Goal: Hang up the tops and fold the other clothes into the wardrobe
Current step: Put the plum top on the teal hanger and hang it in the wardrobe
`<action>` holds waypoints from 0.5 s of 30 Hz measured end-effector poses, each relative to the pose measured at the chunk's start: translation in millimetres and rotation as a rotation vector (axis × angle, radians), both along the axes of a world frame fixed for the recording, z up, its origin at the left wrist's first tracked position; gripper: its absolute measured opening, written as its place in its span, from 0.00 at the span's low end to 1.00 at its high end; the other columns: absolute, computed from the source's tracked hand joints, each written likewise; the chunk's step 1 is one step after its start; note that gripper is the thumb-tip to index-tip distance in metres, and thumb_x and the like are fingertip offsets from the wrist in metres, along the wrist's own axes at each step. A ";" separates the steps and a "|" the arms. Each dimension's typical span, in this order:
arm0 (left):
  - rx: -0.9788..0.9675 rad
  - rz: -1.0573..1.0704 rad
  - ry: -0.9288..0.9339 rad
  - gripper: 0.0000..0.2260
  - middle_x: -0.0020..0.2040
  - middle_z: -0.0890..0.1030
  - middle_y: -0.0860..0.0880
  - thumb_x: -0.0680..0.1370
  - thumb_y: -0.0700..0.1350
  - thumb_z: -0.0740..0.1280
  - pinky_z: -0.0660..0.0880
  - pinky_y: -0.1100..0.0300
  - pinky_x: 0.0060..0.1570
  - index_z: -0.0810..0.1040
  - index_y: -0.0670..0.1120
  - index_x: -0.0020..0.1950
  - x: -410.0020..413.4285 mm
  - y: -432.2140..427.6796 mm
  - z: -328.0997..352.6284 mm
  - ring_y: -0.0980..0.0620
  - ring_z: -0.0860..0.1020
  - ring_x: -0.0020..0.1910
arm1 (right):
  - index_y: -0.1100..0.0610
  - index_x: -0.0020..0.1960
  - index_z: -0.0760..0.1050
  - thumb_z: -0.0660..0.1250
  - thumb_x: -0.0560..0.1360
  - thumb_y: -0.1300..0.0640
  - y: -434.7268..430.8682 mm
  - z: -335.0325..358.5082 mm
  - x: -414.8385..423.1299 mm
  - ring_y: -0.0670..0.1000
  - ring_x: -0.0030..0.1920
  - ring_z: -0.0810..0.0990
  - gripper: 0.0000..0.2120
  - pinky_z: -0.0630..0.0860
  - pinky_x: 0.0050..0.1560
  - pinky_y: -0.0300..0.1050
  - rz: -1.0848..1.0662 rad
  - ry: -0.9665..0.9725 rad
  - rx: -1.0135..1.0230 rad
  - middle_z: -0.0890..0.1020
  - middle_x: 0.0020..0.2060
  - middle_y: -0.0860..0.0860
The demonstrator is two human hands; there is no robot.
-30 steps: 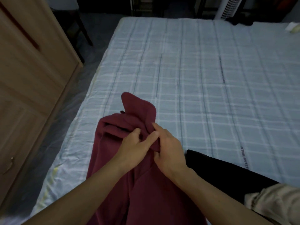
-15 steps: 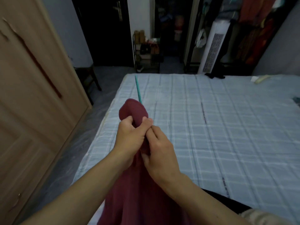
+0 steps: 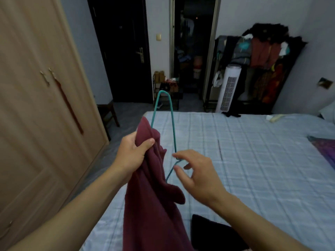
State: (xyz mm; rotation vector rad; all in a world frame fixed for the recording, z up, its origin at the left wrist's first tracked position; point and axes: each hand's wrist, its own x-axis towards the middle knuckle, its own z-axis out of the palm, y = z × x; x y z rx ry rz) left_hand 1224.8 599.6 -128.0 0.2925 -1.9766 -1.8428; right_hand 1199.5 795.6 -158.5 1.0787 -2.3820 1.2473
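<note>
The maroon top hangs in the centre of the frame, lifted above the bed, probably so that its weight pulls the cloth straight while the teal wire hanger is worked into it. The left hand comes up from the lower left with the wrist bent back; its grip is clamped on a bunched fold of the top's upper edge, thumb pressed across the front, and one side of the hanger runs into the cloth just there. The right hand reaches in from the lower right, palm turned away, fingers loosely spread. Its forefinger and thumb sit on either side of the wire's bend, but whether that grip has closed on the wire cannot be told. The wardrobe stands shut along the left of the frame, and a black garment lies on the bed at the bottom edge.
</note>
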 end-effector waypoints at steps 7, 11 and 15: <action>0.027 -0.213 0.164 0.08 0.39 0.86 0.45 0.79 0.32 0.66 0.81 0.60 0.35 0.81 0.43 0.53 23.1 21.5 81.4 0.47 0.86 0.38 | 0.54 0.64 0.77 0.73 0.74 0.57 33.7 49.3 -6.1 0.46 0.59 0.78 0.19 0.77 0.59 0.47 -0.248 -0.048 -0.063 0.80 0.58 0.47; -0.163 -0.287 0.221 0.09 0.40 0.86 0.50 0.78 0.32 0.67 0.80 0.65 0.39 0.81 0.45 0.51 31.7 28.0 123.0 0.54 0.85 0.39 | 0.52 0.71 0.70 0.75 0.71 0.49 55.0 70.8 -3.5 0.47 0.64 0.73 0.31 0.73 0.66 0.48 -0.321 -0.054 -0.011 0.75 0.64 0.48; -0.191 -0.330 0.256 0.08 0.46 0.87 0.49 0.74 0.39 0.71 0.80 0.63 0.45 0.85 0.50 0.50 45.7 30.7 153.7 0.53 0.85 0.46 | 0.53 0.68 0.73 0.73 0.74 0.46 74.9 81.8 2.4 0.47 0.61 0.76 0.25 0.72 0.64 0.43 -0.329 -0.081 0.087 0.79 0.61 0.48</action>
